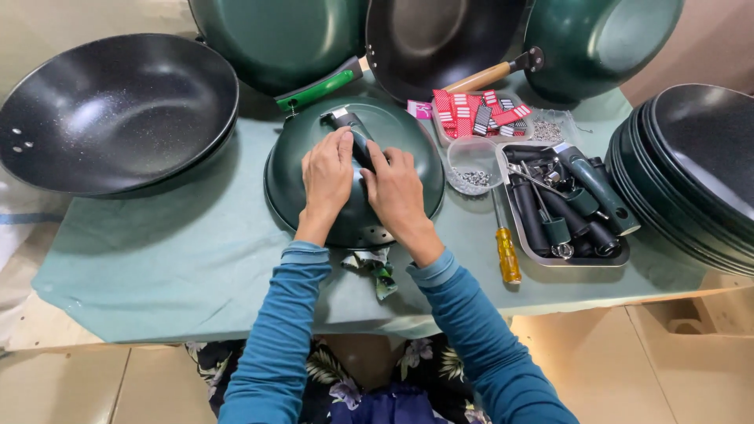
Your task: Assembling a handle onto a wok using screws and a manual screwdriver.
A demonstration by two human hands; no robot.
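Note:
A green pan lies upside down on the cloth-covered table in front of me. A dark handle with a metal end rests on top of it, pointing away. My left hand and my right hand both press around this handle, fingers wrapped on its near part. Just below the pan's near edge lies a crumpled bit of green wrapping. Blue sleeves cover both my arms.
A black wok sits far left. Green pans lean at the back. A stack of black pans stands right. A metal tray holds dark handles; a yellow screwdriver, a screw cup and red tags lie nearby.

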